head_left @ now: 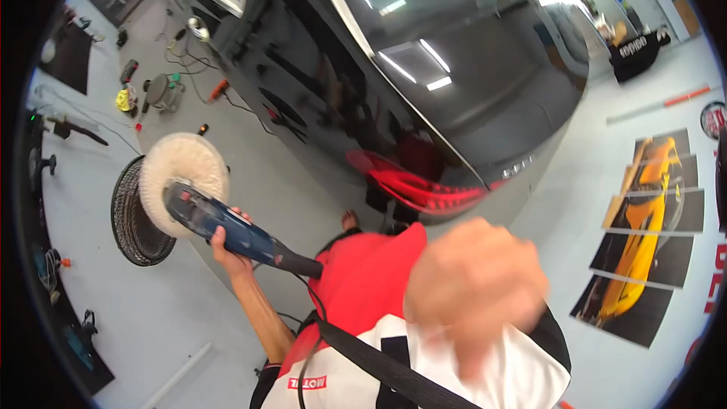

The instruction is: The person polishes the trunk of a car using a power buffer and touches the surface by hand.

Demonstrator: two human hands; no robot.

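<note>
My left hand (233, 250) is wrapped around the body of a blue polisher (235, 231). A round white wool pad (185, 182) on the polisher's head faces up to the left, away from the car. The polisher's black rear end reaches toward my red and white shirt, and a dark cord runs down from there. Close to the camera, in front of my chest, my right hand (477, 280) is curled like a fist and smeared by motion. Whatever it may hold is hidden.
A glossy black car (326, 83) with a red tail light (424, 185) stands ahead. Behind the pad is a black fan (140, 235). Cables, a stool (160, 93) and tools lie along the floor on the left. Yellow car pictures (644, 235) hang on the right wall.
</note>
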